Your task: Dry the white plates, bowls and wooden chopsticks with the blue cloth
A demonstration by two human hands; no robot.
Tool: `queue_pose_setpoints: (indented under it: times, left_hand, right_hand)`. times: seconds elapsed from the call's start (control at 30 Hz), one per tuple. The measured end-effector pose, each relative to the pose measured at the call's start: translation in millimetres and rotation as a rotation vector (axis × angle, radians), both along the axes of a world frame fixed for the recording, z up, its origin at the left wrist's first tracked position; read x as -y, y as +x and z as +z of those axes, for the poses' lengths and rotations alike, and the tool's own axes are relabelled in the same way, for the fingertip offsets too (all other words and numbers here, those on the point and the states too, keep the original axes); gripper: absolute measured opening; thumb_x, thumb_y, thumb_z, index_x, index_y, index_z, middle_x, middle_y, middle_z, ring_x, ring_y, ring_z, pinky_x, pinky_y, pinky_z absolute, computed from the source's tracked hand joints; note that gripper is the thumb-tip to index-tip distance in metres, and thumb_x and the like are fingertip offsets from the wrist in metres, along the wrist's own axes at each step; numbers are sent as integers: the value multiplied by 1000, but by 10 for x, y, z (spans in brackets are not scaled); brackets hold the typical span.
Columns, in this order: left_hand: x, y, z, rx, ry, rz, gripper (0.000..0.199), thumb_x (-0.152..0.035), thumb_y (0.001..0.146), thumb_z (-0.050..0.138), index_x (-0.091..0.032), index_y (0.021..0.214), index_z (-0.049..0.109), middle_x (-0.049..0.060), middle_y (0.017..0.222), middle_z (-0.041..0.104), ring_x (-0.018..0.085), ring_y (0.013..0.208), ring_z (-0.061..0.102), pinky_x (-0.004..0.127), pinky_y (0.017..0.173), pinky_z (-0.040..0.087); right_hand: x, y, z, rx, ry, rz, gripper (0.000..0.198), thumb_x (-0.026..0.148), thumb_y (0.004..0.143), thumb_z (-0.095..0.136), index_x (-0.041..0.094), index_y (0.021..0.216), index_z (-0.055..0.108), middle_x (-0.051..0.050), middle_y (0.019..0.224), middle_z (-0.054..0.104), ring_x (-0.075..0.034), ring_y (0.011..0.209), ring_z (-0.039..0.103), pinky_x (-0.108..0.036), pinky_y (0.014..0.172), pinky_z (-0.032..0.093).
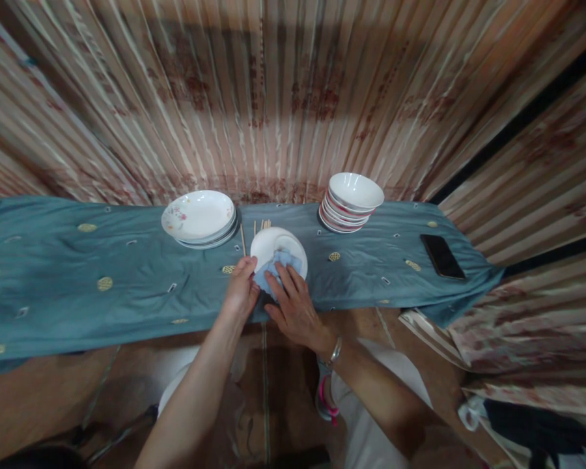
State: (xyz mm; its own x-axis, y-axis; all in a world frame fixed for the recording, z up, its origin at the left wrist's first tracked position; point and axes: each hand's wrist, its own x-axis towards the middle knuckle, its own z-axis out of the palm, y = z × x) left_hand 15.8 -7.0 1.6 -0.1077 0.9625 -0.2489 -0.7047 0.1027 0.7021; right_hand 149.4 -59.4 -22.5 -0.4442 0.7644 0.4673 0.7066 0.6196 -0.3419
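Observation:
A small white plate (262, 241) is tilted up over the near side of the table, in front of me. My left hand (241, 286) is closed on the plate's left rim, with the thumb along the edge. A crumpled light-blue cloth (293, 260) lies against the plate's face, partly covered by fingers. My right hand (295, 306) presses this cloth onto the plate, its fingers bent over the fabric. Just behind the plate lie several thin wooden chopsticks (243, 240), partly hidden by it.
A stack of white plates (202, 215) with a floral print stands to the left. Several stacked white bowls (354, 192) with red patterns are at the back right. A dark phone (442, 255) rests near the right end of the teal tablecloth (141, 286). Curtains (293, 98) hang behind.

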Motion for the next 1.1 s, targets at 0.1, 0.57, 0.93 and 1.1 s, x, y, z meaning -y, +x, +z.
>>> queue_pose_setpoints:
  times: [0.1, 0.57, 0.93, 1.1]
  left_hand:
    - [33, 10, 28, -29, 0, -19, 31, -25, 58, 82, -16, 72, 56, -5, 60, 62, 6, 50, 56, 14, 45, 39]
    - [87, 62, 114, -38, 101, -103, 14, -20, 65, 77, -18, 69, 64, -1, 70, 63, 8, 60, 56, 17, 58, 45]
    - [172, 127, 136, -123, 193, -233, 22, -31, 62, 80, -17, 69, 65, -2, 67, 61, 9, 64, 55, 20, 64, 47]
    - [191, 124, 154, -157, 185, -249, 24, -33, 61, 80, -17, 70, 65, -3, 65, 60, 8, 60, 53, 18, 60, 45]
  right_hand:
    - [-86, -21, 70, 14, -8, 19, 55, 40, 95, 38, 15, 144, 35, -14, 153, 27, -30, 144, 13, -53, 113, 26]
    - [-334, -6, 324, -64, 12, 22, 48, 33, 96, 35, 19, 141, 38, -9, 153, 29, -26, 145, 9, -50, 113, 24]
    - [-630, 74, 523, -101, 68, -46, 43, 34, 97, 29, 21, 133, 48, -6, 145, 42, -23, 142, 22, -46, 112, 23]
    - [-841, 143, 447, -286, 16, -91, 45, 35, 99, 21, 22, 132, 49, -5, 140, 48, -18, 138, 32, -44, 114, 25]
